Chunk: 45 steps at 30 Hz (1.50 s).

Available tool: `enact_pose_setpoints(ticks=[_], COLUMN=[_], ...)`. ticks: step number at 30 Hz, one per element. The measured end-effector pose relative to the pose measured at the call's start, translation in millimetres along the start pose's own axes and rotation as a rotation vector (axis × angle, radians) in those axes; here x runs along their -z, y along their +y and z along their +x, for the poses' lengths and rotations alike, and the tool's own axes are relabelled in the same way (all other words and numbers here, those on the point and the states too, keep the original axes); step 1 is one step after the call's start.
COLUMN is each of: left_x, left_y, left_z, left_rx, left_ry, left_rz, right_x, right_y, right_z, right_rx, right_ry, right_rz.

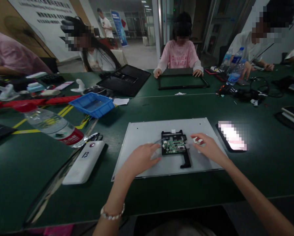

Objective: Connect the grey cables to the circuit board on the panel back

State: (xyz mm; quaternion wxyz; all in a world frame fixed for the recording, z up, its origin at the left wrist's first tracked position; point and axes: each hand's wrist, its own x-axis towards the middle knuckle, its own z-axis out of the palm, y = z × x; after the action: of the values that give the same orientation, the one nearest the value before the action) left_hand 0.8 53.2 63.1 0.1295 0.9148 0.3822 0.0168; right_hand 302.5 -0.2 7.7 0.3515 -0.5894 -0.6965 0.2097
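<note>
A flat white panel (137, 137) lies on the table in front of me. On it is a black plastic bracket (186, 159) carrying a green circuit board (173, 147). My left hand (143, 159) rests at the board's left side, fingers stretched out and thumb apart, near a thin grey cable. To the right of the board, my right hand (207, 147) has its fingers curled around a small white piece (198, 141), whose kind I cannot make out.
A phone (232, 136) with a lit screen lies right of the panel. Left are a white power bank (85, 162), a tipped water bottle (55, 127) and a blue tray (94, 104). Opposite, a person's hands rest on a black frame (183, 88); a dark panel (127, 78) is beside it.
</note>
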Motion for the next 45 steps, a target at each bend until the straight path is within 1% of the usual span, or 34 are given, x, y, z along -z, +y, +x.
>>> enact_pose_setpoints(ticks=[3, 6, 8, 12, 14, 16, 20, 23, 25, 27, 30, 32, 35, 38, 41, 45], left_x=[-16.3, -26.6, -25.7, -12.1, -7.4, -7.6, -17.1, -22.8, -24.7, -26.3, -29.2, -31.5, -34.6, -36.8, -37.6, -35.8], left_y=[10.9, 13.6, 12.8, 5.9, -0.9, -9.0, -21.4, -24.5, -25.6, -27.5, -31.9, -34.4, -36.4, -36.6, -36.2, -32.5], left_z=[-3.5, -4.2, -6.2, -15.6, -20.3, -23.1, -22.7, -20.7, -19.6, -18.9, -18.5, -19.1, -20.8, -22.2, -22.9, -24.4], left_rx=[0.021, 0.037, 0.015, -0.045, -0.081, -0.091, -0.035, 0.006, 0.025, 0.034, 0.031, 0.028, 0.036, 0.048, 0.056, 0.079], left_ry=[0.019, 0.054, 0.102, 0.183, 0.209, 0.235, 0.243, 0.223, 0.231, 0.257, 0.256, 0.244, 0.252, 0.252, 0.242, 0.243], left_rz=[0.166, 0.278, 0.323, 0.464, 0.528, 0.556, 0.521, 0.457, 0.402, 0.332, 0.216, 0.152, 0.083, 0.039, 0.022, 0.041], right_x=[-3.3, -8.6, -11.5, -12.9, -10.1, -5.3, 4.0, 7.2, 6.6, 2.5, -12.0, -25.5, -44.9, -55.2, -52.3, -34.1], right_y=[8.9, 7.4, 6.0, 8.6, 13.1, 20.0, 35.7, 37.6, 29.6, 16.1, -4.3, -11.8, -12.7, -9.8, -9.5, -2.6], right_z=[4.4, 8.3, 9.6, 9.0, 7.8, 6.4, 3.6, 6.7, 13.9, 25.2, 46.6, 60.8, 77.6, 86.5, 87.8, 80.5], right_rx=[-0.011, -0.004, -0.010, -0.071, -0.110, -0.157, -0.218, -0.154, -0.072, 0.014, 0.153, 0.219, 0.220, 0.183, 0.170, 0.160], right_ry=[-0.074, -0.151, -0.171, -0.173, -0.139, -0.084, -0.036, 0.019, 0.060, 0.057, -0.027, -0.073, -0.104, -0.127, -0.095, 0.042], right_rz=[-0.010, 0.014, 0.042, 0.090, 0.089, 0.053, -0.061, -0.155, -0.196, -0.194, -0.161, -0.170, -0.201, -0.244, -0.287, -0.350])
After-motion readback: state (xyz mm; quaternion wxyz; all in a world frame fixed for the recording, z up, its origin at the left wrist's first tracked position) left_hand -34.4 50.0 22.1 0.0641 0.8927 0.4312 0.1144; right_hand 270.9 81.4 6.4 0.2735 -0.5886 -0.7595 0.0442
